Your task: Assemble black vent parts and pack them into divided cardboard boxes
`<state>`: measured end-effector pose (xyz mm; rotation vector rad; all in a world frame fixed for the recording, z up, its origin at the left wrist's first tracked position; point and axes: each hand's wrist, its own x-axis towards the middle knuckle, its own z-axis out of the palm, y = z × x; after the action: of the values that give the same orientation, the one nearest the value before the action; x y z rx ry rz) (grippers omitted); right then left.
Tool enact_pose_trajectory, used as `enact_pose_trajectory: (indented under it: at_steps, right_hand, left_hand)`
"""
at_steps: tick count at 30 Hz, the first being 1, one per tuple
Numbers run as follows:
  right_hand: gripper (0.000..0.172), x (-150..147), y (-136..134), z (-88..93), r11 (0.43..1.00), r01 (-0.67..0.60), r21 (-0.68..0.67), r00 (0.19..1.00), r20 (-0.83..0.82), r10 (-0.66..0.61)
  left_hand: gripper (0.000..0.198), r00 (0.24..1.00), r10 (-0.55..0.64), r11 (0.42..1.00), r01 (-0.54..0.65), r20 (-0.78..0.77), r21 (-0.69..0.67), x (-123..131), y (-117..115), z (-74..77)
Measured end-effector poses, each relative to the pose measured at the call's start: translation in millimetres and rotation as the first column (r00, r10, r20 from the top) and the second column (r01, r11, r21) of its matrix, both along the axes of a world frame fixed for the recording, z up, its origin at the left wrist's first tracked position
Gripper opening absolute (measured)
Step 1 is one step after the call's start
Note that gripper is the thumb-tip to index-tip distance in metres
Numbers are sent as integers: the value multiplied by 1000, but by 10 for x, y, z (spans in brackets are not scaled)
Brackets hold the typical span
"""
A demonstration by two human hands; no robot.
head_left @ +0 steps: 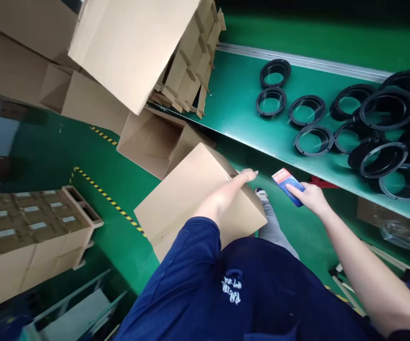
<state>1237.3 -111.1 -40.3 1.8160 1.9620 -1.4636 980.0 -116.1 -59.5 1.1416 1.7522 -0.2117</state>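
A brown cardboard box (pixel 183 189) is tilted in front of my body. My left hand (pixel 235 184) lies over it and grips it near the far edge, with the fingertips reaching past that edge and partly hidden. The forearm rests along the box. Out to the right, above the floor, my right hand (pixel 307 195) is closed around a blue and red tape dispenser (pixel 287 185) with a serrated edge pointing left. My thumb presses on its blue side.
Black plastic rings (pixel 307 111) stand on the green workbench (pixel 233 99). A large carton (pixel 134 42) with cardboard dividers (pixel 191 61) sits at its left end. An open box (pixel 151 142) is below. Stacked cartons (pixel 31 237) stand on a pallet at left.
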Motion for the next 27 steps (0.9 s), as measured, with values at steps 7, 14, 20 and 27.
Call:
enact_pose_trajectory:
  at_steps: [7,14,20,27]
  right_hand:
    - [50,-587,-507,509,987,136,85,922,-377,-94]
    - [54,-1418,-557,659,983,19,182,944,-328,43]
    - [56,-1586,-702,1015,997,75,-5,985,-156,-74]
    - [54,-1449,-850,874,981,175,-84,975,-121,-184]
  left_hand:
    - [61,425,621,689,-696,659,-200,-390,-394,632]
    - [8,193,636,390,-916,747,-95,-917,-790,710]
    - [11,461,662,210,-871,592,443,-2245,2,563]
    - [9,590,699,374,-783,404,497,-2937,378,62]
